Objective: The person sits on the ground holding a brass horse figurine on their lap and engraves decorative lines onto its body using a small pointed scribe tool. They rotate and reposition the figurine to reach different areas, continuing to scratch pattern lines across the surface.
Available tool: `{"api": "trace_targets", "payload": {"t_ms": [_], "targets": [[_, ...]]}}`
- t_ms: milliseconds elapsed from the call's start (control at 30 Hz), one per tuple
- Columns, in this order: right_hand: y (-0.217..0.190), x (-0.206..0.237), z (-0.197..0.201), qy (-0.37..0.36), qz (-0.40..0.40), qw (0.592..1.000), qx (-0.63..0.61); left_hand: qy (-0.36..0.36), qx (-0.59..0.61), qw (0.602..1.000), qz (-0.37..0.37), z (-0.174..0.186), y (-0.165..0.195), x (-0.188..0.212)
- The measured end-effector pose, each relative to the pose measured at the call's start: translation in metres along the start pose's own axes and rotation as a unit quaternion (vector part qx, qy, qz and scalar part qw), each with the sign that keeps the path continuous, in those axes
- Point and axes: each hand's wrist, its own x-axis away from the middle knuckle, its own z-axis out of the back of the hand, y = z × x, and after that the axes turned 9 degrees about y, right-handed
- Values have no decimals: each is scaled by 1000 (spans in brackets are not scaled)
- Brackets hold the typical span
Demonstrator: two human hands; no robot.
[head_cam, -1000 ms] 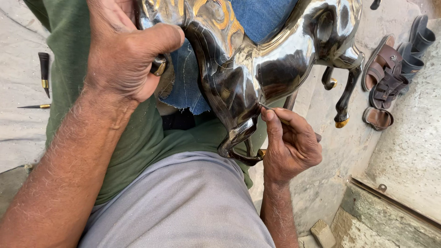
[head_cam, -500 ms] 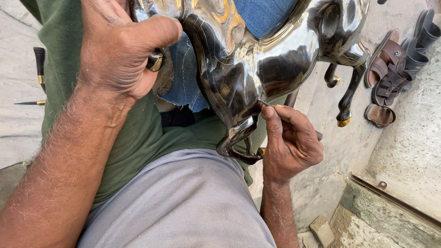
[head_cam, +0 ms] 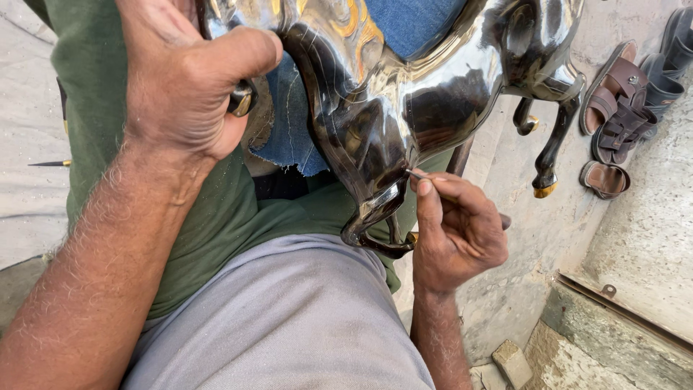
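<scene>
from the head view, the glossy black metal horse figure with gold-tipped hooves (head_cam: 404,108) lies across the person's lap, over a patch of blue denim cloth (head_cam: 292,130). the left hand (head_cam: 188,79) clamps its fingers closed around one leg of the figure, steadying it. the right hand (head_cam: 455,231) pinches a thin pointed metal tool (head_cam: 417,175) in closed fingers, its tip touching the edge of the bent leg near the belly. most of the body already looks polished and shiny, so the work seems far along, with fine detailing at this leg joint left. brown strapped sandals (head_cam: 621,101) lie on the stone floor, well apart, and a slim dark spike (head_cam: 49,163) lies to the left.
</scene>
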Motion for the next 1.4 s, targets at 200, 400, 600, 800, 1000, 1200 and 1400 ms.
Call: {"api": "trace_targets", "payload": {"t_ms": [200,400,600,800,1000,1200,1400], "targets": [[-6,18,-7,44,-13,999,22,-17,-8,1000,-12,-3,2,0],[-4,18,-11,55,12,998,41,-4,-10,1000,-28,-3,0,-3],[-6,15,-11,48,19,996,72,-29,-24,999,-33,0,0,-2],[-4,14,-8,40,16,998,39,-24,4,1000,-18,4,-4,2],[-4,16,-7,24,30,999,34,-25,-24,998,-50,3,-4,-1],[-5,17,-9,6,66,996,55,-6,21,999,-37,-3,-5,-5],[-7,17,-12,4,90,992,86,-36,-7,997,-62,-4,-3,-8]]}}
